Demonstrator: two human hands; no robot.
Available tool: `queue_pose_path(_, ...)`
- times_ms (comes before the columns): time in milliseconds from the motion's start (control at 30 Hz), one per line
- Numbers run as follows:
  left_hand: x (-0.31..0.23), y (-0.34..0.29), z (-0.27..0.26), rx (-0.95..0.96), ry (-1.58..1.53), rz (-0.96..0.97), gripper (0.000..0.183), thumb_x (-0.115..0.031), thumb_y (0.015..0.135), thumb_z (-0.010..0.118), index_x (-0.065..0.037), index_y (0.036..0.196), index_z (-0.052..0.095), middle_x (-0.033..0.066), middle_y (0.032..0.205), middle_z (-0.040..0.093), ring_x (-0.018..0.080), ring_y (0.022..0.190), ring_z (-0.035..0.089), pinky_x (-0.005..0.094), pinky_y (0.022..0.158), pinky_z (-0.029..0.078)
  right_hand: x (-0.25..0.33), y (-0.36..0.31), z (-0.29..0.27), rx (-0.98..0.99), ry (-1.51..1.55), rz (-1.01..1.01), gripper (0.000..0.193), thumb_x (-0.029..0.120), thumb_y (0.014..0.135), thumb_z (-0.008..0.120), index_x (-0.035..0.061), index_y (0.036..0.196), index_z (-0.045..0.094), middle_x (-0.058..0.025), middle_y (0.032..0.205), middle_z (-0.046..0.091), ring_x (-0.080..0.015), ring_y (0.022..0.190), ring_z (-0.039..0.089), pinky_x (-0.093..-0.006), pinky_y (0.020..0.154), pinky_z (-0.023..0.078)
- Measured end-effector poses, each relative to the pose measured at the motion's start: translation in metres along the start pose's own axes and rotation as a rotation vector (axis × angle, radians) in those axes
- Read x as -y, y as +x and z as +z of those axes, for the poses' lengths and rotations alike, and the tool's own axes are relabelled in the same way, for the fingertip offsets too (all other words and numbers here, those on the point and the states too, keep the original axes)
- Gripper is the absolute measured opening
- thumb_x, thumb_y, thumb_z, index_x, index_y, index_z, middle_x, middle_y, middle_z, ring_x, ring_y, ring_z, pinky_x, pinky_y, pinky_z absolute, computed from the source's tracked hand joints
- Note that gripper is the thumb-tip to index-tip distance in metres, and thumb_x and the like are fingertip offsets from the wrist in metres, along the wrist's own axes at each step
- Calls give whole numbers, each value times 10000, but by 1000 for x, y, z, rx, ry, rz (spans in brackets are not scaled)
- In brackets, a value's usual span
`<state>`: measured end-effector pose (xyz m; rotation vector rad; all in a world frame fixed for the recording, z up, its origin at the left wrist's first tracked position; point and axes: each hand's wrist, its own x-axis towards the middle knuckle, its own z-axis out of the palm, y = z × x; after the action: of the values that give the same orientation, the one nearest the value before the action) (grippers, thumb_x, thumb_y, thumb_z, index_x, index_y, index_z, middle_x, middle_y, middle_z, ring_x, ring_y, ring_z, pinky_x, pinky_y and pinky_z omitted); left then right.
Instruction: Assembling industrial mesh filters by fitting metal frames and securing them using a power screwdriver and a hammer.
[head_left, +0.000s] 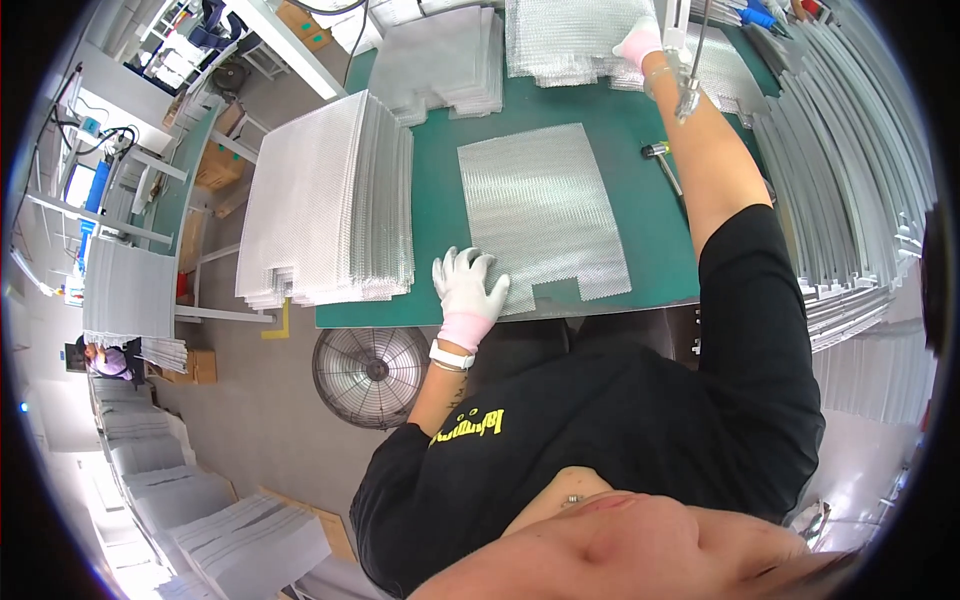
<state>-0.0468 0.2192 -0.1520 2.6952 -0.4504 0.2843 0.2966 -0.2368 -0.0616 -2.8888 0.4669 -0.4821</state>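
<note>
A silvery mesh sheet (545,205) with a notch in its near edge lies flat on the green tabletop (435,150). My left hand (468,295), in a white and pink glove, rests at the sheet's near left corner, its fingers spread. Stretched far forward, my right hand (638,42) is gloved too and reaches the right edge of a stack of mesh sheets (565,40) at the back. Its fingers blend into the pale sheets, so their grip is unclear. Beside my right forearm lies a small hammer (660,152), its handle partly hidden by the arm.
Left of the single sheet stands a tall stack of mesh sheets (320,200); another stack (435,65) is behind it. Long grey strips (840,150) are piled at the right. A floor fan (376,370) stands below the table's near edge. A metal rod (698,50) hangs near my right wrist.
</note>
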Motion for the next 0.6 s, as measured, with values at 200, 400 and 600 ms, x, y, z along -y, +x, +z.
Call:
queue_pose_path(200,11,-11,2,6,14,-84,435,-395,814,707,-108,1140,676,126,1276,565,405,1337,405,592,1167,205,96,-55,-39,290,-189,-85,403,311,800,664,33,1086,713,-185,1109,712,-332,1037,687,-388,886,549)
queue_pose_path(400,7,-10,9,-10,-6,-56,460,-395,811,707,-93,1155,663,140,1289,558,406,1337,402,589,1166,205,111,-118,-110,98,-142,105,367,199,878,536,21,1142,718,-193,1158,693,-331,1126,652,-484,982,500)
queue_pose_path(600,7,-8,9,-18,-16,-51,463,-391,810,708,-87,1157,659,141,1305,551,403,1343,396,585,1171,199,109,-101,-84,104,-83,295,548,228,893,533,69,1417,519,-194,1524,404,-446,1444,281,-683,1135,203)
